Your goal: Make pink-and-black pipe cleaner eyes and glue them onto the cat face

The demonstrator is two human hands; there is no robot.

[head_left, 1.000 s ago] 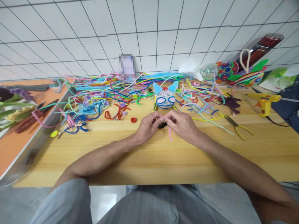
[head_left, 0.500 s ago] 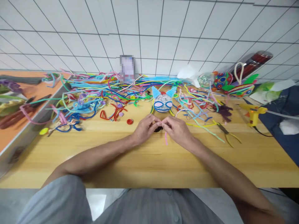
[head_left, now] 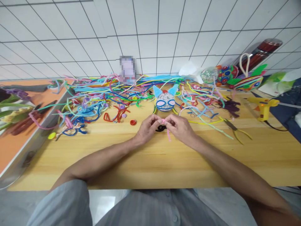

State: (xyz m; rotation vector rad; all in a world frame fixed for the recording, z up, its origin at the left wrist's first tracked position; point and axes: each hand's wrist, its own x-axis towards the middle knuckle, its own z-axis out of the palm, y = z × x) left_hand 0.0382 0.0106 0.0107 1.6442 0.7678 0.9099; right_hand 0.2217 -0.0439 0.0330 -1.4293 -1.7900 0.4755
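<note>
Pinching pink pipe cleaner [head_left: 169, 136] in narrow fingertip grips of left hand [head_left: 147, 128] and right hand [head_left: 180, 128], with loose end dangling. Holding it over wooden table [head_left: 150, 163], near what looks like a black coil [head_left: 161, 128], in front of blue-eared ball figure [head_left: 165, 102], left of yellow-handled pliers [head_left: 234, 128].

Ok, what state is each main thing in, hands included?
Left hand: fingers closed on the pink fuzzy stem.
Right hand: fingers closed on it too.
Stem: pinched, one end dangling.
Yellow-handled metal pliers: lying down, handles spread.
Yellow plastic glue gun: unheld; heat can't be told.
Silvery ball figure with blue ears: upright, unheld.
</note>
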